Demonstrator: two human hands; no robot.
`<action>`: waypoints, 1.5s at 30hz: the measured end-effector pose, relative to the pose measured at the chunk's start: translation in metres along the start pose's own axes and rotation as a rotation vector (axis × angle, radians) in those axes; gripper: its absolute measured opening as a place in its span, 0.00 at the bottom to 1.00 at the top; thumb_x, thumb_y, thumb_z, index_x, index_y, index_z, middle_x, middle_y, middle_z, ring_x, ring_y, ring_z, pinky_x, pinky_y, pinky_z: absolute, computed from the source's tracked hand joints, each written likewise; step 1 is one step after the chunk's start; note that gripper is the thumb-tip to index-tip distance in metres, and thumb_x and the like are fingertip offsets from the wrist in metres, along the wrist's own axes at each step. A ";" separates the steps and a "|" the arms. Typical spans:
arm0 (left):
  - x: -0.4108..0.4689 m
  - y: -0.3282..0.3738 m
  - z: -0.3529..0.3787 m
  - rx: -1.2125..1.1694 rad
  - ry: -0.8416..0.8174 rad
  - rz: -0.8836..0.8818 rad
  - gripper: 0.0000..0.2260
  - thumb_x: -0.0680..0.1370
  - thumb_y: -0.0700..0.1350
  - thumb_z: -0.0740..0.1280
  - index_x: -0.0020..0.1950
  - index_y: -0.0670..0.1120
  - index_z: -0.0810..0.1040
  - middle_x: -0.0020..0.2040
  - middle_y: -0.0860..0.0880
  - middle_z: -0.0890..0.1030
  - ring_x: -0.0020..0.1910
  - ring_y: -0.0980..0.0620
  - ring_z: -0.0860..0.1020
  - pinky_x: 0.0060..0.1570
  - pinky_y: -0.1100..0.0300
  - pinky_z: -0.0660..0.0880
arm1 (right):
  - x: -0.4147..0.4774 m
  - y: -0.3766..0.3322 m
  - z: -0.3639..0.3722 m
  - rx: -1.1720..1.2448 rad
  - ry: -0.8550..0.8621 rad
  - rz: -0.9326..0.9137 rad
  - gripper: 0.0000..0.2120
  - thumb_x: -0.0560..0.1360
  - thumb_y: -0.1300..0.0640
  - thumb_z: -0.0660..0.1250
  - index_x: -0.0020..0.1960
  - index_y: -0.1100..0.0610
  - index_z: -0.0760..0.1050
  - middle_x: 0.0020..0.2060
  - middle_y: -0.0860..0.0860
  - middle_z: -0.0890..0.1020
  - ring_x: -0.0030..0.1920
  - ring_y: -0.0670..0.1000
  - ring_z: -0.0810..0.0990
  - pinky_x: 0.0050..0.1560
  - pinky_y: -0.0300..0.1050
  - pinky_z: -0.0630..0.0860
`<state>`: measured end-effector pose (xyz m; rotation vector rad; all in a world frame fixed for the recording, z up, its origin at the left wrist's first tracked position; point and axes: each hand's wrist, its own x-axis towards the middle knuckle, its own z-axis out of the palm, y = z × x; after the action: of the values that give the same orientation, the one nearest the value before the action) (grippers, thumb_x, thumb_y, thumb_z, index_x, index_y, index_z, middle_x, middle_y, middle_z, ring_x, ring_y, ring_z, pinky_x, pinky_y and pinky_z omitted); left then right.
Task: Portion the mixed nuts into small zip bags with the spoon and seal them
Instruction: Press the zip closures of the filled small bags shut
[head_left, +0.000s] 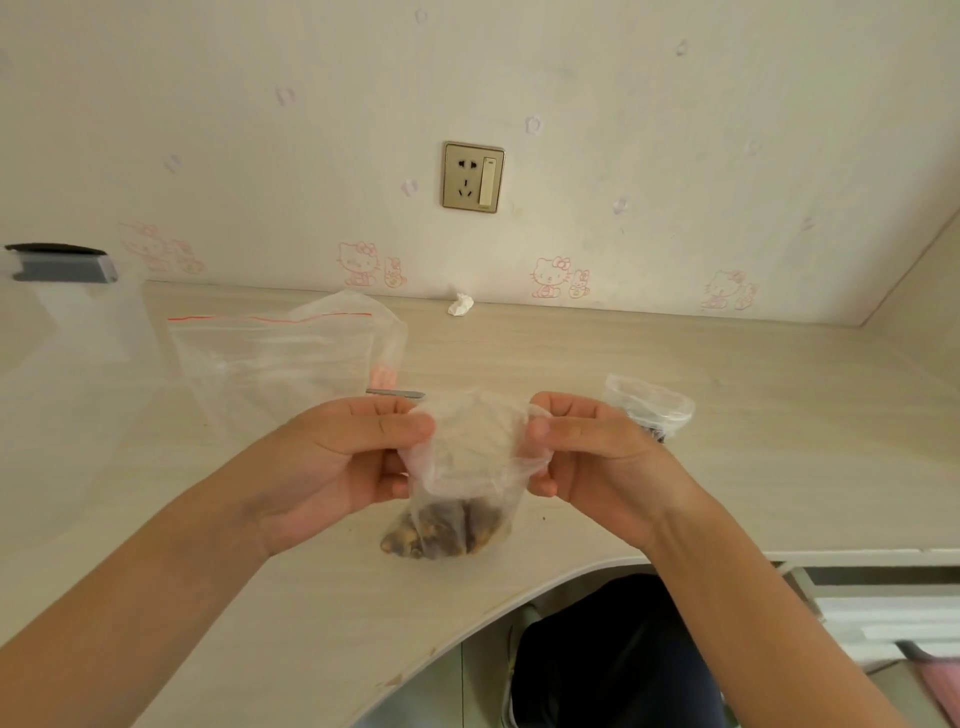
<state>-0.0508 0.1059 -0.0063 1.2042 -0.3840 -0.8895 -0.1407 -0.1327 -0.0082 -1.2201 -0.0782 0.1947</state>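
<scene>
A small clear zip bag with brown mixed nuts at its bottom hangs just above the pale wooden desk. My left hand pinches its top left corner between thumb and fingers. My right hand pinches the top right corner the same way. The bag's mouth is crumpled between the two hands. Behind the left hand lies a metal spoon handle, its bowl hidden. A second small bag with dark nuts lies behind the right hand.
A large clear zip bag with a red seal line lies at the back left. A crumpled white tissue sits against the wall. A grey object is at the far left. The desk edge curves in front of me.
</scene>
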 end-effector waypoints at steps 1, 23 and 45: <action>-0.001 0.001 0.007 0.098 0.055 0.047 0.09 0.71 0.41 0.79 0.37 0.43 0.81 0.35 0.43 0.79 0.34 0.50 0.75 0.33 0.61 0.75 | 0.002 0.001 0.005 -0.046 0.038 -0.005 0.10 0.70 0.60 0.76 0.36 0.56 0.76 0.32 0.52 0.76 0.32 0.49 0.71 0.32 0.39 0.70; -0.021 0.063 0.037 1.204 0.480 0.308 0.05 0.76 0.44 0.69 0.43 0.54 0.77 0.33 0.56 0.84 0.28 0.56 0.82 0.38 0.49 0.82 | -0.016 -0.062 0.040 -0.985 0.485 -0.167 0.09 0.73 0.63 0.67 0.45 0.51 0.82 0.31 0.51 0.84 0.27 0.46 0.81 0.28 0.42 0.78; -0.005 0.091 0.027 1.115 0.264 0.089 0.03 0.77 0.39 0.72 0.45 0.44 0.79 0.34 0.47 0.86 0.31 0.52 0.84 0.30 0.61 0.77 | -0.017 -0.084 0.020 -1.279 0.072 -0.205 0.10 0.80 0.63 0.65 0.48 0.48 0.74 0.40 0.47 0.86 0.30 0.51 0.84 0.29 0.40 0.75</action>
<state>-0.0372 0.1002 0.0871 2.2690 -0.7521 -0.3824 -0.1519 -0.1455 0.0782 -2.4739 -0.2913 -0.1212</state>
